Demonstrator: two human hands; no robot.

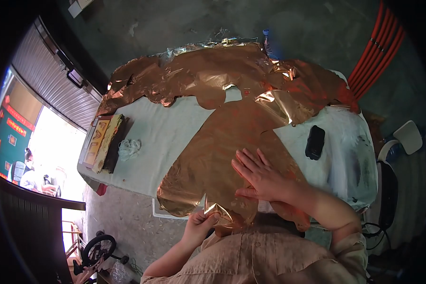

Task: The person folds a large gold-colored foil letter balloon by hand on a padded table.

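Observation:
A large copper-coloured foil sheet [217, 146] lies flat over the near middle of the table, its lower edge close to my body. My right hand [260, 177] rests palm down on it with the fingers spread. At the near edge, my left hand [201, 226] is closed in a pinch on the foil, which is creased and shiny beside the fingers. More crumpled copper foil [213, 66] is spread across the far side of the table.
On the pale-covered table [151, 123] are a box [99, 144], white string [129, 149] and a black device [315, 142]. A blue-capped bottle [267, 45] is at the far edge. Red pipes [378, 47] run behind. A person [33, 177] sits beyond the doorway.

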